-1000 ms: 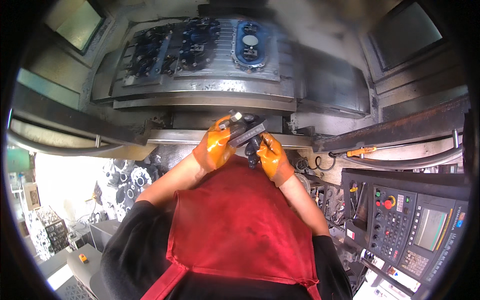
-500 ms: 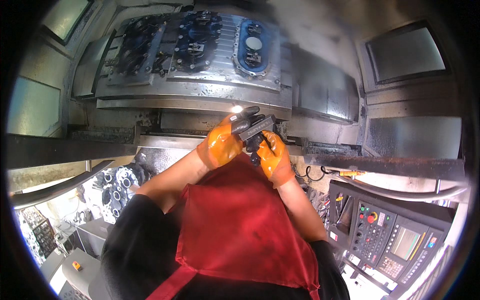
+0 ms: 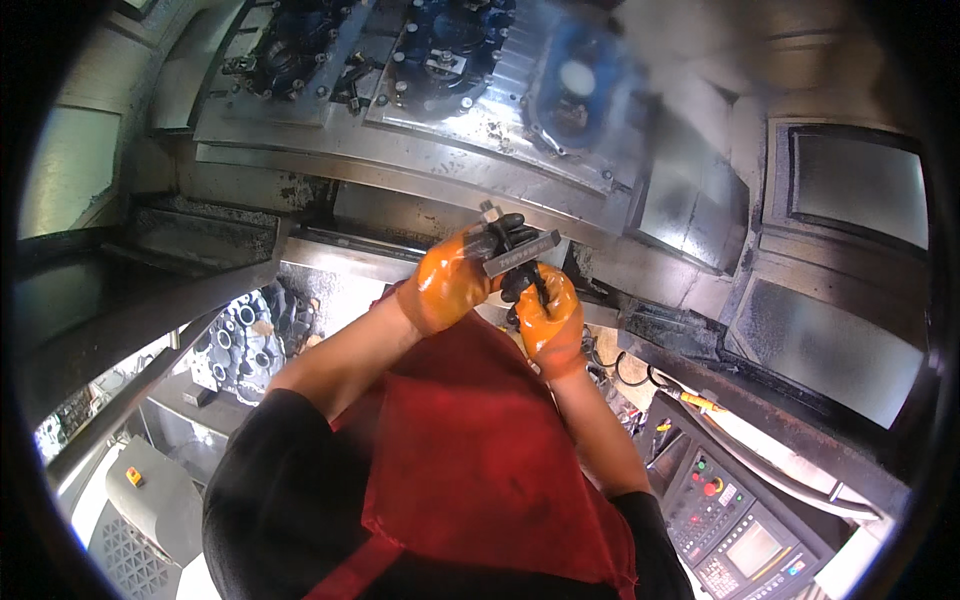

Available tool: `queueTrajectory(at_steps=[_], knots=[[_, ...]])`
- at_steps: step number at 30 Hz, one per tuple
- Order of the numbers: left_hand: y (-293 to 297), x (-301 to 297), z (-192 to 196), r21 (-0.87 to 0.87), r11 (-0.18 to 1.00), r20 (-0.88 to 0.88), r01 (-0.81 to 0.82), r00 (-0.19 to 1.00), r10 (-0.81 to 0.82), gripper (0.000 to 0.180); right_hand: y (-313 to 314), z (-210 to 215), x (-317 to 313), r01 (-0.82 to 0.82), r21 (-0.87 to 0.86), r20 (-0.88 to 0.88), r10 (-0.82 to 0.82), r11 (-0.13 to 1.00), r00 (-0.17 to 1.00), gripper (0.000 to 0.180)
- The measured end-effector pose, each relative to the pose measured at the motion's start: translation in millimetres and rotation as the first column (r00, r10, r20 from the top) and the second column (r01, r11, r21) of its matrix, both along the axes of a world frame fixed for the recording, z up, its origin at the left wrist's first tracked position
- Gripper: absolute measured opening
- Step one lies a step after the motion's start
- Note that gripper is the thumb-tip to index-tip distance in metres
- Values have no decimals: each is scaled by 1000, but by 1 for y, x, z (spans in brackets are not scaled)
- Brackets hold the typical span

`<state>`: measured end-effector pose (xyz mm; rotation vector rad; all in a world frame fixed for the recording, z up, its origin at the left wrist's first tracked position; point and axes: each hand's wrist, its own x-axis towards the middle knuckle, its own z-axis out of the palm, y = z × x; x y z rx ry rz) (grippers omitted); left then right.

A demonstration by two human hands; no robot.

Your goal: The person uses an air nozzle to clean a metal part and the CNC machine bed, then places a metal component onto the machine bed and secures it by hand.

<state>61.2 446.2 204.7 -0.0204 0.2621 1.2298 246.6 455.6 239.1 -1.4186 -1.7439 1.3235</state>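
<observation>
Both my hands wear orange gloves with black fingers and meet in front of my red apron. My left hand [image 3: 445, 285] is closed around a grey metal clamp bar [image 3: 522, 254], which lies tilted across the fingers. Above those fingers sticks up a short metal bolt end [image 3: 489, 210]; how it joins the bar is hidden. Just below the bar, my right hand [image 3: 553, 320] is closed, its dark fingertips pressed at the underside. What exactly those fingertips grip cannot be made out.
Ahead is a machine bed [image 3: 400, 150] carrying dark, bolted fixtures and a blue-tinted oval part [image 3: 575, 85]. Metal enclosure walls stand on both sides. A control panel [image 3: 740, 530] is at lower right, with a coiled cable beside it. Metal castings [image 3: 240, 345] sit at left.
My view has shifted and turned, so the machine bed sits higher in the picture. The bolt end now shows above my left fingers. Both hands stay together at the clamp bar.
</observation>
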Motion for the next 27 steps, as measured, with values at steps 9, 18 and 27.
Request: queueTrajectory(at_steps=[9,18,27], knots=[[56,-19,-11,-98,992,-93,-73,994,64,42,60,-15,-25,137,388,92,-186,912,978,38],[99,-38,-10,-66,995,-59,-78,995,74,47,97,-9,-40,104,360,132,-161,927,978,37],[112,-53,1,120,991,-495,-57,862,109,50,108,14,-34,274,275,31,-294,921,955,47]])
